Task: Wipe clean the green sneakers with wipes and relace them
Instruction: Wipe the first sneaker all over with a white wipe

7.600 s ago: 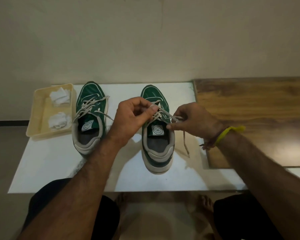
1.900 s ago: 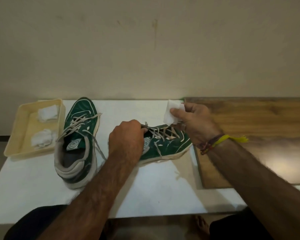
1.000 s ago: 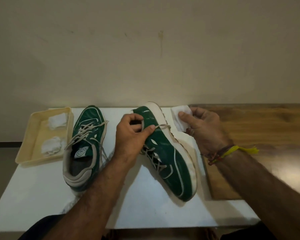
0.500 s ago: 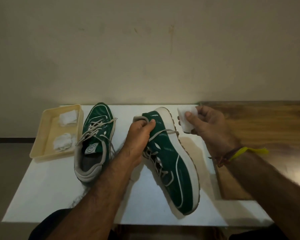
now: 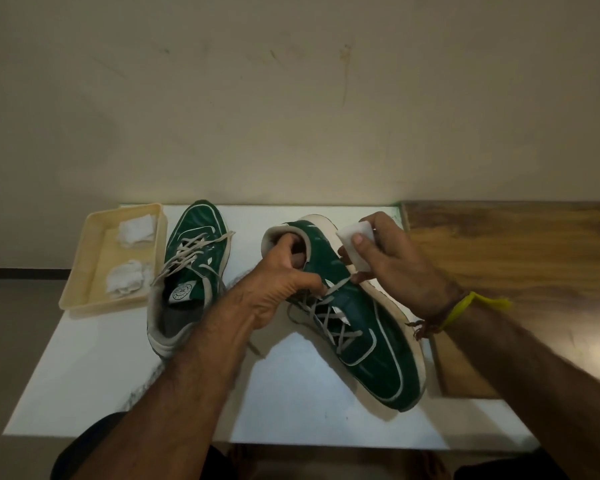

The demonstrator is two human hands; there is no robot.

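Green sneaker [image 5: 357,327] lies tilted on the white tabletop [image 5: 118,362], left hand [image 5: 274,289] gripping its collar, right hand [image 5: 392,268] fingers pinching a wipe [image 5: 355,245] on the sole edge. Other sneaker [image 5: 187,271] sits beside the tray [image 5: 84,268].

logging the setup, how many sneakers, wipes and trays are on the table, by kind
sneakers: 2, one standing by the tray, one tipped in the left hand
wipes: 3, two crumpled in the tray, one in the right hand
trays: 1
total: 6
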